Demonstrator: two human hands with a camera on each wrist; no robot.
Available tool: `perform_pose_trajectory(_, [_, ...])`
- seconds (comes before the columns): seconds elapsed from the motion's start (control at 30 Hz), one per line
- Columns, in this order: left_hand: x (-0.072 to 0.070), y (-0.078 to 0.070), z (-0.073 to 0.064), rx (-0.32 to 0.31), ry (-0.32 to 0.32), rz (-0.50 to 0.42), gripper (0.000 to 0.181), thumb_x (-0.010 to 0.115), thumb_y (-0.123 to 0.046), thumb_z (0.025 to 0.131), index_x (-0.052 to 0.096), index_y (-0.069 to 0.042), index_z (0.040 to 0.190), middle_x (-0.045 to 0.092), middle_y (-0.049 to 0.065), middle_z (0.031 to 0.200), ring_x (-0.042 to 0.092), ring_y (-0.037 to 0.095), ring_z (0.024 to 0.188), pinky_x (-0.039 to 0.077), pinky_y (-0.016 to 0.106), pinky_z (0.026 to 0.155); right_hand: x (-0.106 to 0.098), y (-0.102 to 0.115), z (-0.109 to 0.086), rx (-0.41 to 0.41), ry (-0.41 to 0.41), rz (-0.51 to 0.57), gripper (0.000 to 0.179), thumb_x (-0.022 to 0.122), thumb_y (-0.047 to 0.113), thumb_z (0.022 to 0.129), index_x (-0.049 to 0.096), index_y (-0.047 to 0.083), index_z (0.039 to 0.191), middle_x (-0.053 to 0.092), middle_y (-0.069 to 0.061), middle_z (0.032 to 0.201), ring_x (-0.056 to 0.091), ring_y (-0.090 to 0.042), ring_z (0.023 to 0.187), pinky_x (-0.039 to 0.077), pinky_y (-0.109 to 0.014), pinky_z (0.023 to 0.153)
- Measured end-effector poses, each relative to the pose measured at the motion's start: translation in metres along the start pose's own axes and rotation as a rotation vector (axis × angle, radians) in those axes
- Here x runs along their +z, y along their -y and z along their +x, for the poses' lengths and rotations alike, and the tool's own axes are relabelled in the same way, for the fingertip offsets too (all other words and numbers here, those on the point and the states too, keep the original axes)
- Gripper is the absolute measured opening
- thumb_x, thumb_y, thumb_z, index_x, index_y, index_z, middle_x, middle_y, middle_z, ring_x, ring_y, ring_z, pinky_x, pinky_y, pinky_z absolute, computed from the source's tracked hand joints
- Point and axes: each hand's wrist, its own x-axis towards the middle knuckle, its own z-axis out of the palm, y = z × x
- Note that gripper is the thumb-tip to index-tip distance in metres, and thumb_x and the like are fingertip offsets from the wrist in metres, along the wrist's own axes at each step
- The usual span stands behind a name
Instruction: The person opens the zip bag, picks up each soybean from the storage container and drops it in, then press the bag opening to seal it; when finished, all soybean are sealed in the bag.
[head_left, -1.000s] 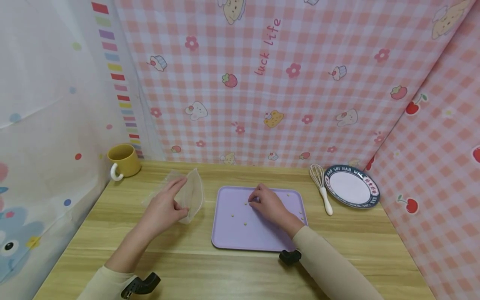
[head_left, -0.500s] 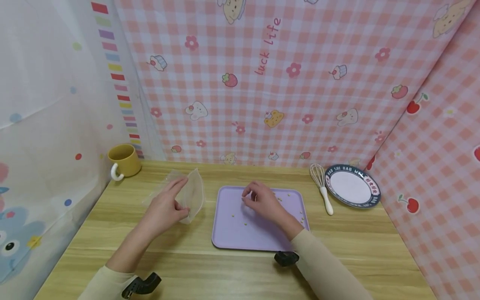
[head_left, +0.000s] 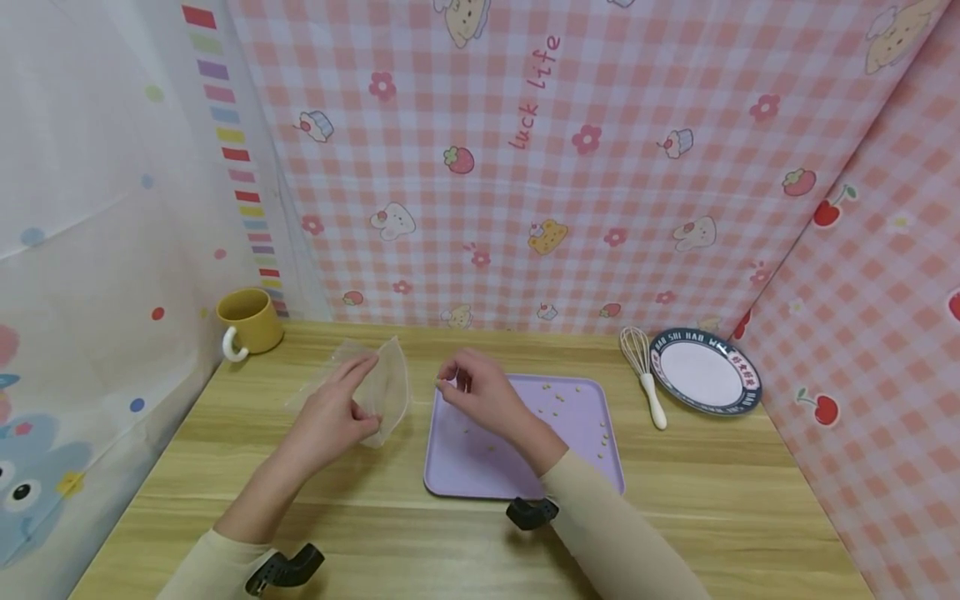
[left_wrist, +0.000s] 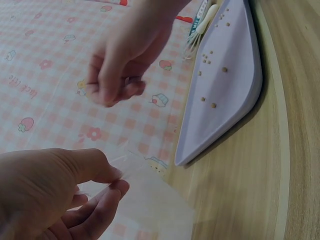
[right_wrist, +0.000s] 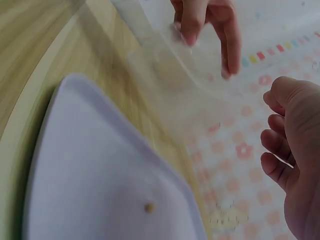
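Observation:
My left hand holds a translucent plastic bag by its mouth, thumb and fingers spread so the bag gapes to the right. My right hand is in the air over the left rim of the lilac tray. Its thumb and index fingertips pinch together on a tiny tan bean, mostly hidden by them. Several more beans lie scattered on the tray, mostly toward its right side. In the right wrist view one bean shows on the tray below the hand, and the bag stands beyond.
A yellow mug with a white handle stands at the back left of the wooden table. To the right of the tray lie a white whisk and a plate with a dark patterned rim. Patterned cloth hangs behind.
My right hand has lifted from the middle of the tray and moved left toward the bag, fingertips pinched. The left hand and bag have stayed in place.

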Motion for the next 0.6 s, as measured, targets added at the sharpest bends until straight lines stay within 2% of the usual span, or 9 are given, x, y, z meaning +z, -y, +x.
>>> perform_pose_trajectory(0.27, [0.0, 0.0, 0.0, -0.001, 0.009, -0.006, 0.091, 0.086, 0.005, 0.084, 0.045, 0.003, 0.165, 0.044, 0.021, 0.167, 0.068, 0.005, 0.071, 0.058, 0.026, 0.064, 0.021, 0.021, 0.024, -0.094, 0.047, -0.015, 0.006, 0.078, 0.004, 0.099, 0.074, 0.007, 0.102, 0.063, -0.005, 0.092, 0.053, -0.011, 0.075, 0.047, -0.023, 0.065])
perform_pose_trajectory(0.6, [0.0, 0.001, -0.001, 0.002, 0.003, -0.011, 0.09, 0.086, 0.005, 0.084, 0.045, 0.004, 0.165, 0.044, 0.021, 0.168, 0.067, 0.005, 0.07, 0.058, 0.026, 0.063, 0.037, 0.032, 0.038, -0.092, 0.111, -0.036, 0.007, 0.078, 0.004, 0.099, 0.073, 0.005, 0.104, 0.066, -0.01, 0.095, 0.053, -0.01, 0.077, 0.046, -0.022, 0.068])
